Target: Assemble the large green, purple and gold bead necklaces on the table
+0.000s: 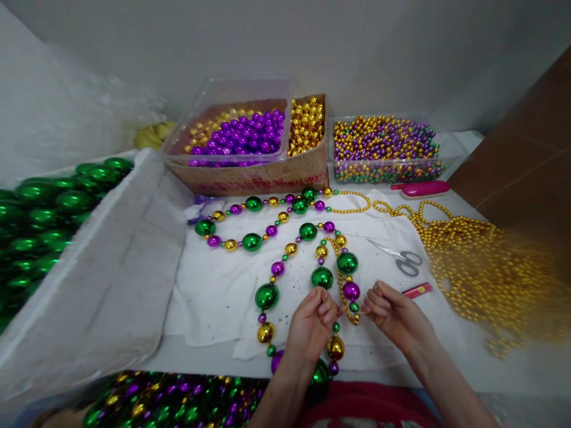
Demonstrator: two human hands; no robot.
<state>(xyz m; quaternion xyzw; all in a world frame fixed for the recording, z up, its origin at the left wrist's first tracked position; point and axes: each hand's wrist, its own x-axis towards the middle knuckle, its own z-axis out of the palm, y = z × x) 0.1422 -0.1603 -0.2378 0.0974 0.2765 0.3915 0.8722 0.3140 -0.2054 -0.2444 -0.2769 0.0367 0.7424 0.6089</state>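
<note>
A long necklace of large green, purple and gold beads (267,238) snakes over a white cloth (214,297). My left hand (312,324) pinches the strand near a green bead (322,277) and a small gold bead chain (342,285). My right hand (392,315) is just to the right, fingers curled, pinching the thread or thin chain end near a small green bead (354,307). The thread between the hands is too thin to make out.
Scissors (401,258) and a red lighter (418,290) lie right of the hands. A heap of gold bead chains (486,273) fills the right. At the back are bins of purple (250,134), gold (307,125) and mixed beads (383,145). Green balls (40,220) lie at the left.
</note>
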